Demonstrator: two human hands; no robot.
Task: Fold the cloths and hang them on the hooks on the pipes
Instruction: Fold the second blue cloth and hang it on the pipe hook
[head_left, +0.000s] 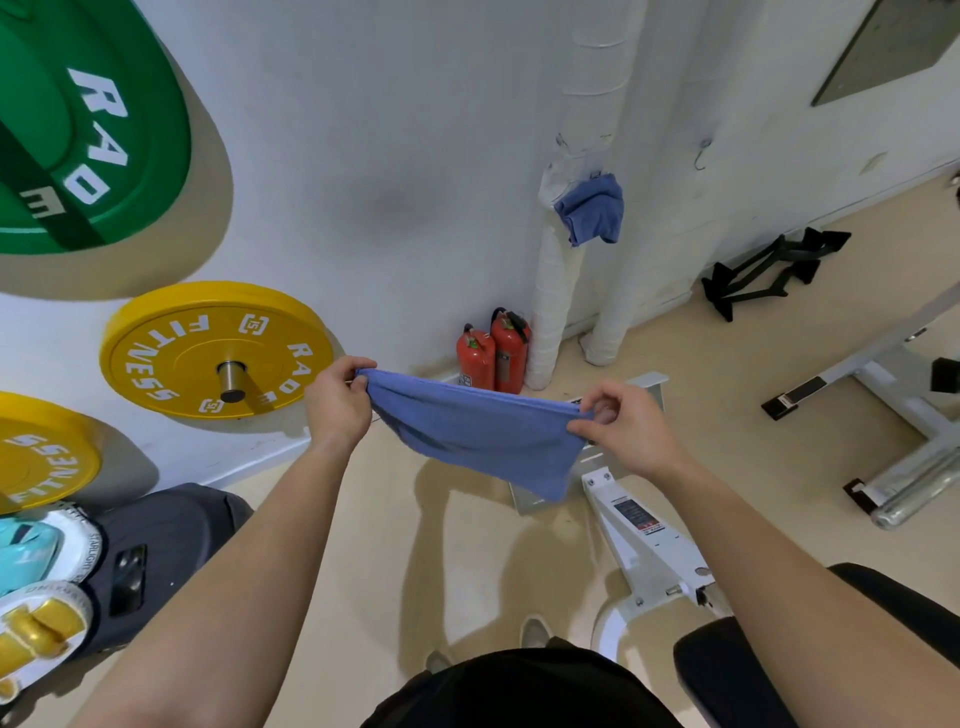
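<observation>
I hold a blue cloth (483, 431) stretched out in front of me, folded over so its lower part hangs down. My left hand (337, 400) pinches its left top corner and my right hand (623, 426) pinches its right top corner. Ahead stand two white wrapped pipes (553, 291) in the wall corner. A second blue cloth (592, 208) hangs bunched on a hook on the left pipe. A bare metal hook (701, 156) hangs on the wall side to the right of the pipes.
Two red fire extinguishers (493, 353) stand at the foot of the pipes. Yellow weight plates (215, 348) and a green plate (78, 130) hang on the left wall. A white bench frame (644, 540) lies below my right arm, with black handles (769, 270) on the floor beyond.
</observation>
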